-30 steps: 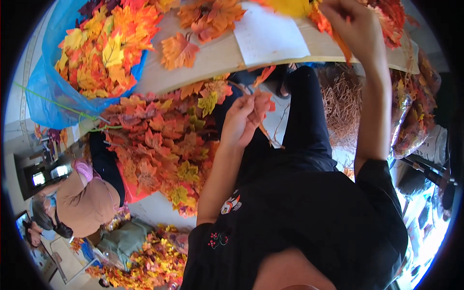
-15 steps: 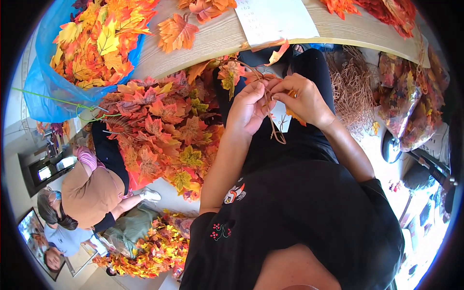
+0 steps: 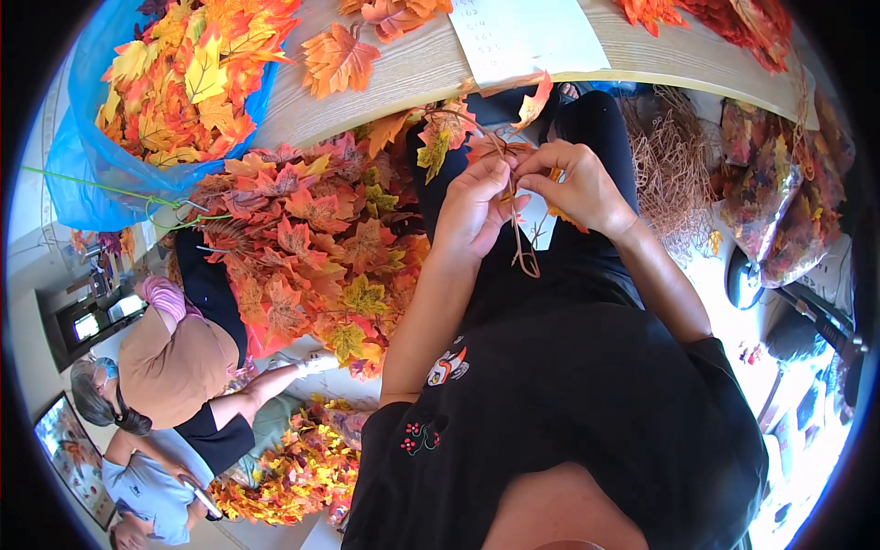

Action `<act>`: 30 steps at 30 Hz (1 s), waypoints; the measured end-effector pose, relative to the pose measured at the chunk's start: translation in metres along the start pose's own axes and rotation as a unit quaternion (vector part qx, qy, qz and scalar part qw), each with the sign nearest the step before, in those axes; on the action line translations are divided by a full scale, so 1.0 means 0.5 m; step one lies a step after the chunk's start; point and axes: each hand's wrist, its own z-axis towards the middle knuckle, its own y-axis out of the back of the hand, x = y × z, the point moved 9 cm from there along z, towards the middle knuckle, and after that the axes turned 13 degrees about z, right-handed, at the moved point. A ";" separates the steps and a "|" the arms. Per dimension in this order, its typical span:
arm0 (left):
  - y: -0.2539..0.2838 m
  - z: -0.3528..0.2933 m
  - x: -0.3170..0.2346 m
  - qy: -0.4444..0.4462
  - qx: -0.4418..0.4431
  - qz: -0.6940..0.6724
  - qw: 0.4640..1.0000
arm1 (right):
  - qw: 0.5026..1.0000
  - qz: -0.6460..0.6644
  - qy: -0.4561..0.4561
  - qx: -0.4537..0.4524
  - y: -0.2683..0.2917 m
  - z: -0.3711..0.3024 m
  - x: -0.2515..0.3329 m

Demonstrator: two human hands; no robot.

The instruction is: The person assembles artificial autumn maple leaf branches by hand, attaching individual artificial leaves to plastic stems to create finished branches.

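Over my lap, both hands meet at a thin brown vine (image 3: 523, 260) of an artificial maple leaf garland, its looped end hanging below my fingers. My left hand (image 3: 472, 206) is closed, with the vine pinched between thumb and fingers. My right hand (image 3: 579, 191) is closed as well, thumb and forefinger pinching at the same vine; the exact spot is partly hidden. Orange and yellow leaves (image 3: 449, 126) of the garland spread beyond my left hand, and one orange-yellow leaf (image 3: 532, 101) sticks up past the fingertips. Another orange leaf shows beneath my right hand.
A wooden table (image 3: 403, 81) curves ahead, carrying loose leaves and a written paper sheet (image 3: 527, 41). Left are a blue bag (image 3: 78, 188) of leaves and a large leaf heap (image 3: 302, 238). Brown vines (image 3: 674, 174) hang right, beside bagged leaves (image 3: 765, 202). Two people are at far left.
My hands stay pinched on the vine, barely shifted. At far left, the person in light blue has moved, and the seated person's leg has shifted.
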 end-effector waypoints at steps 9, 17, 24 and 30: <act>-0.003 -0.009 0.017 -0.016 0.016 -0.001 1.000 | 0.973 0.128 -0.190 0.009 -0.018 -0.015 -0.054; -0.011 -0.016 0.005 -0.050 -0.003 0.000 0.999 | 0.987 0.114 -0.117 0.010 -0.021 -0.005 -0.058; -0.014 -0.044 0.003 0.029 0.052 0.106 0.993 | 0.995 -0.061 -0.069 0.034 0.008 0.032 0.001; 0.050 -0.049 0.029 0.052 -0.014 -0.010 0.998 | 0.973 -0.192 0.130 0.006 0.017 0.192 0.230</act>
